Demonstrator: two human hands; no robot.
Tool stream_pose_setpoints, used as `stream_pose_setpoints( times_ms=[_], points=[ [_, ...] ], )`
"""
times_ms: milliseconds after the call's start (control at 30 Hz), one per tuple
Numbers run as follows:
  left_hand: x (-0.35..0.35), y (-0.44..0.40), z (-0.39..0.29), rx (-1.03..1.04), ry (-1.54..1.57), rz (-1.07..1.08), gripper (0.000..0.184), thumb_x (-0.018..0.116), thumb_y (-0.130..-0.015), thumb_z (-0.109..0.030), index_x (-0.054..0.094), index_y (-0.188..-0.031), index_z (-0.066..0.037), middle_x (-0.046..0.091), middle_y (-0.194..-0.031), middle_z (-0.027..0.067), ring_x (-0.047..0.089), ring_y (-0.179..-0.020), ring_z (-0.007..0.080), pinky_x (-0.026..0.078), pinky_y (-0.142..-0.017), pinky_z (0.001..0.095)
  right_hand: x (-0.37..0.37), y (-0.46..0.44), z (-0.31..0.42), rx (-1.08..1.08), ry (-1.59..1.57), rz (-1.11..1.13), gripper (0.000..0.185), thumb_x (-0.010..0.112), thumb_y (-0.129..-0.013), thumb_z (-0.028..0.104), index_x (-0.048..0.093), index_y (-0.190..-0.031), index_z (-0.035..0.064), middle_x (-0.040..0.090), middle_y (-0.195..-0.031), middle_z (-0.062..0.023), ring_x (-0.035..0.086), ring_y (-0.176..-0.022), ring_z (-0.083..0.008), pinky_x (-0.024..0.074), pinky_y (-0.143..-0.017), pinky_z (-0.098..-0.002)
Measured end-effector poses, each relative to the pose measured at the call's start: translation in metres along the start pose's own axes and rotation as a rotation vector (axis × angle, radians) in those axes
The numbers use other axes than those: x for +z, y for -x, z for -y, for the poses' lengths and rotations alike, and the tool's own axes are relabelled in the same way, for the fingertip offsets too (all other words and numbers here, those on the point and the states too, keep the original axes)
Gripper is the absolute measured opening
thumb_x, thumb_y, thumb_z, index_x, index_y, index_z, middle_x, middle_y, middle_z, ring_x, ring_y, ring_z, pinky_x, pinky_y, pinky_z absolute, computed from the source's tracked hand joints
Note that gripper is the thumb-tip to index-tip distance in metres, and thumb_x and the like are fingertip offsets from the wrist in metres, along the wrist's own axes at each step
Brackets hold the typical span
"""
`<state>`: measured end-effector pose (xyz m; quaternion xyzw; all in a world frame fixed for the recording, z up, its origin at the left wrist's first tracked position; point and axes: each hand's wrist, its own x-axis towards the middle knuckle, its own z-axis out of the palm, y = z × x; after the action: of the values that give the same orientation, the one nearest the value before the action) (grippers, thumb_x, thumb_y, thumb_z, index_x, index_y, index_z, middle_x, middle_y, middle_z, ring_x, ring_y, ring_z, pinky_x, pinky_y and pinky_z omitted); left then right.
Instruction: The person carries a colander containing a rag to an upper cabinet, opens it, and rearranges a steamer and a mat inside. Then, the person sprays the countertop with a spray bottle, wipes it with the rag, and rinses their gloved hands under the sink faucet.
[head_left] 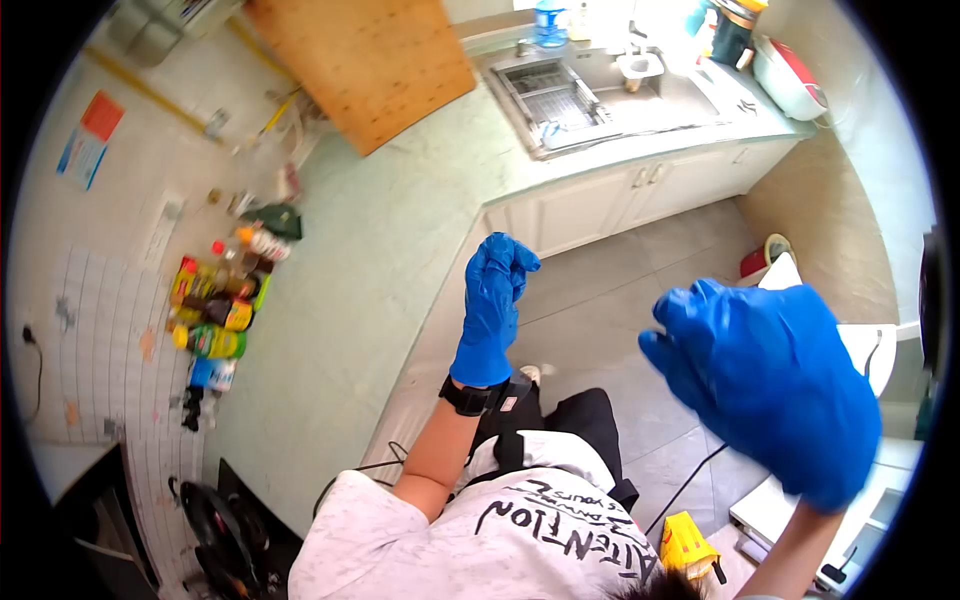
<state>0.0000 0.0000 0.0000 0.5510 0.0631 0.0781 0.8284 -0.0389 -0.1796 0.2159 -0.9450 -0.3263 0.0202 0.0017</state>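
Observation:
My left hand (490, 300), in a blue glove, is raised over the floor beside the counter edge, its fingers curled together. A black band (465, 396) circles that wrist. My right hand (765, 375), also in a blue glove, is held up at the right, close to the camera, with its fingers bent inward. Whether either hand holds something small cannot be made out. Neither hand touches the counter (370, 240) or the other hand.
A sink (610, 95) with a drying rack is set in the far counter. A wooden board (365, 65) stands at the upper left. Bottles (215, 340) line the wall at left. A black pan (220, 535) sits lower left. A yellow bag (687, 548) is below.

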Motion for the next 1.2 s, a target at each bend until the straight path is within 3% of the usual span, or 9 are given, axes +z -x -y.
stream_pose_setpoints(
  times_ms=[67,100,433,567,700,833,900,1033,1200],
  points=[
    [0.006,0.003,0.007,-0.002,0.050,-0.029,0.027,0.044,-0.087,-0.032,0.049,-0.070,-0.012,0.051,-0.062,-0.0018,0.029,-0.046,0.0018,0.021,-0.040,0.0173,0.031,0.001,-0.023,-0.096,-0.112,-0.201,0.014,0.057,-0.076,0.014,0.049,-0.067,0.0052,0.050,-0.059,-0.0117,0.051,-0.051,-0.0277,0.0392,-0.047,-0.0351],
    [0.047,-0.077,0.016,0.040,0.034,0.010,0.027,0.044,-0.087,-0.032,0.049,-0.070,-0.012,0.051,-0.062,-0.0018,0.029,-0.046,0.0018,0.021,-0.040,0.0173,0.055,-0.037,-0.117,-0.077,-0.164,-0.285,0.015,0.058,-0.075,0.014,0.049,-0.068,0.0043,0.049,-0.058,-0.0125,0.050,-0.052,-0.0281,0.0395,-0.047,-0.0356],
    [0.115,-0.236,0.052,0.134,-0.131,-0.328,0.031,0.046,-0.086,-0.029,0.046,-0.060,-0.012,0.036,-0.052,-0.0050,0.028,-0.046,0.0037,0.021,-0.044,0.0193,0.148,-0.128,-0.386,0.154,-0.349,-0.211,0.023,0.059,-0.074,0.018,0.047,-0.060,0.0046,0.047,-0.055,-0.0135,0.048,-0.053,-0.0312,0.0389,-0.048,-0.0386],
    [0.126,-0.291,0.064,0.128,-0.035,-0.329,0.030,0.044,-0.087,-0.032,0.049,-0.065,-0.012,0.042,-0.058,-0.0042,0.030,-0.050,0.0037,0.025,-0.048,0.0191,0.163,-0.206,-0.484,0.122,-0.289,-0.098,0.032,0.048,-0.082,0.028,0.054,-0.063,0.0030,0.053,-0.060,-0.0144,0.052,-0.058,-0.0298,0.0407,-0.057,-0.0365],
    [0.163,-0.317,0.062,0.114,-0.141,-0.549,0.036,0.040,-0.088,-0.035,0.047,-0.064,-0.011,0.040,-0.056,-0.0054,0.028,-0.049,0.0038,0.023,-0.048,0.0188,0.233,-0.302,-0.562,0.076,-0.380,-0.296,0.021,0.044,-0.079,0.021,0.051,-0.073,0.0023,0.054,-0.072,-0.0197,0.052,-0.070,-0.0361,0.0408,-0.063,-0.0431],
    [0.170,-0.370,0.065,0.152,-0.118,-0.461,0.038,0.034,-0.090,-0.034,0.058,-0.080,-0.006,0.026,-0.053,-0.0079,0.021,-0.046,0.0025,0.017,-0.043,0.0189,0.247,-0.366,-0.599,0.192,-0.640,-0.063,0.020,0.045,-0.078,0.020,0.050,-0.074,0.0014,0.053,-0.069,-0.0206,0.053,-0.065,-0.0329,0.0419,-0.059,-0.0388],
    [0.175,-0.404,0.062,0.208,-0.073,-0.421,0.036,0.035,-0.090,-0.032,0.057,-0.087,-0.004,0.024,-0.052,-0.0081,0.020,-0.045,0.0018,0.016,-0.042,0.0185,0.250,-0.383,-0.617,0.306,-0.965,0.025,0.025,0.046,-0.080,0.026,0.051,-0.078,0.0014,0.054,-0.067,-0.0125,0.049,-0.057,-0.0217,0.0421,-0.057,-0.0325],
    [0.200,-0.447,0.080,0.248,0.076,-0.394,0.033,0.034,-0.091,-0.024,0.051,-0.108,-0.001,0.021,-0.052,-0.0091,0.016,-0.041,-0.0003,0.013,-0.036,0.0179,0.235,-0.432,-0.651,0.378,-0.659,0.161,0.036,0.046,-0.080,0.035,0.051,-0.084,-0.0004,0.056,-0.074,-0.0157,0.054,-0.063,-0.0234,0.0434,-0.061,-0.0343],
    [0.231,-0.473,0.105,0.208,0.072,-0.404,0.033,0.037,-0.089,-0.021,0.047,-0.113,0.000,0.020,-0.052,-0.0087,0.017,-0.041,-0.0002,0.013,-0.036,0.0168,0.263,-0.489,-0.693,0.390,-0.614,0.053,0.060,0.047,-0.077,0.047,0.043,-0.110,-0.0030,0.048,-0.110,-0.0230,0.047,-0.103,-0.0321,0.0375,-0.085,-0.0350]
  ],
)
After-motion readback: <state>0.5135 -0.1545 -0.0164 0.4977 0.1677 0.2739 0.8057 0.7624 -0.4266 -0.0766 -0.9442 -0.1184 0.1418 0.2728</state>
